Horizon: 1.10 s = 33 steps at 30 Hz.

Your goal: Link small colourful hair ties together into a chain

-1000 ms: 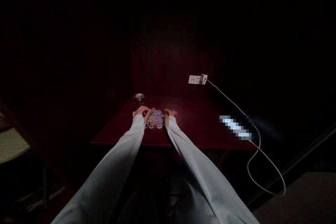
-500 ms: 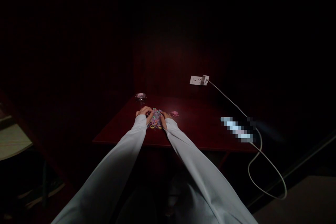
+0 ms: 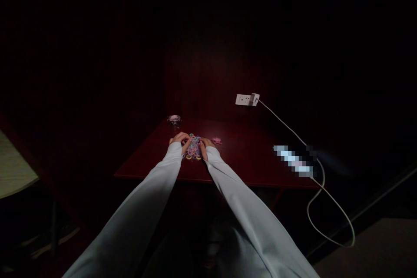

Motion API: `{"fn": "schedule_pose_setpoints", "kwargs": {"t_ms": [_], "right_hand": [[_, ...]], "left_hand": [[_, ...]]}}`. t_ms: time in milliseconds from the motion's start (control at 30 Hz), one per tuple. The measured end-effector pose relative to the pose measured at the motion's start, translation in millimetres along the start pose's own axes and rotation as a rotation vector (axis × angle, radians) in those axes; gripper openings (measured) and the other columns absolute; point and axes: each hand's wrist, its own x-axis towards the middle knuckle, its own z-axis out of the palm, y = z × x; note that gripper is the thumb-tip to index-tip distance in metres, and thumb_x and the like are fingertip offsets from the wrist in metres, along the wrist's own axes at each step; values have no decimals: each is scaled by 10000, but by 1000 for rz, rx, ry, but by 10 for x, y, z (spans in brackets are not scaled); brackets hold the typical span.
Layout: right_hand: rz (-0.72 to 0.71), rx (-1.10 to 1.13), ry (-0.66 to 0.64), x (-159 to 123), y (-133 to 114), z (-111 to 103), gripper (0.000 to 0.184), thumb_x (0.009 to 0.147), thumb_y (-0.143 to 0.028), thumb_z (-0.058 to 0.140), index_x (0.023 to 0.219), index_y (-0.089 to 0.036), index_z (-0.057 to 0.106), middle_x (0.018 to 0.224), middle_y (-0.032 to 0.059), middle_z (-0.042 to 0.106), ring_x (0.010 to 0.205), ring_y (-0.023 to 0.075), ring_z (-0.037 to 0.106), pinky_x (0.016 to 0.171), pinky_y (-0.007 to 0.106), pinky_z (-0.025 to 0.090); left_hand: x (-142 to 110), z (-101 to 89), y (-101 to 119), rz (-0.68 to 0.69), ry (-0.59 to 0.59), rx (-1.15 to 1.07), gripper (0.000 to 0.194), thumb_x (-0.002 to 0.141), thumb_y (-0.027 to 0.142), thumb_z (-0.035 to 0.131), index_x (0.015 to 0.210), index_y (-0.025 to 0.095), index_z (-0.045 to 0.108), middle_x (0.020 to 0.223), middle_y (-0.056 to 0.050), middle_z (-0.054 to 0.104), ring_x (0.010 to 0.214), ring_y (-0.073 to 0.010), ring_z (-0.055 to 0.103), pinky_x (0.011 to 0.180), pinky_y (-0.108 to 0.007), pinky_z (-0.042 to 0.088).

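Note:
A pile of small coloured elastic hair ties [image 3: 194,150], mostly purple and pink with a few yellow and green rings, lies on the dark red table between my hands. My left hand [image 3: 178,138] is at the pile's left edge, its fingers bent and the thumb tip close against them. From the other side my right hand [image 3: 205,143] reaches into the pile with fingertips and thumb near each other. What either hand pinches is too small and dark to make out. Just right of my right hand sits a little heap of pink hair ties [image 3: 216,141].
At the back left of the table [image 3: 146,160] stands a clear jar [image 3: 174,120] with something pink at its top. A wall socket [image 3: 246,100] holds a white charger, whose cable [image 3: 283,123] runs to a blurred-out bright object [image 3: 295,161] on the right.
Both hands stay at the pile, with only slight finger shifts. The view has barely moved.

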Motion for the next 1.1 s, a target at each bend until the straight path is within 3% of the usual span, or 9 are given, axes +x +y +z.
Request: {"fn": "schedule_pose_setpoints", "kwargs": {"t_ms": [367, 700, 1100], "right_hand": [[-41, 9, 32, -91, -125, -179, 231, 1048, -311, 611, 1120, -276, 828, 1298, 62, 723, 1202, 253, 552, 1089, 406, 419], [53, 1, 22, -84, -165, -209, 218, 1039, -314, 640, 962, -257, 836, 1283, 55, 730, 1213, 253, 552, 1140, 434, 380], [1, 43, 85, -54, -91, -146, 153, 961, -283, 745, 828, -267, 819, 1188, 37, 736, 1140, 243, 552, 1088, 418, 403]], "left_hand": [[20, 14, -82, 22, -43, -7, 82, 927, 277, 714, 878, 255, 776, 1094, -17, 811, 843, -195, 682, 942, -381, 469], [17, -6, -75, 43, -83, -10, 62, 905, 235, 737, 881, 245, 793, 1113, -39, 801, 923, -219, 704, 963, -395, 479], [39, 13, -103, 34, -112, -27, 44, 887, 209, 771, 858, 231, 795, 1090, -39, 786, 945, -210, 706, 933, -356, 490]]}}
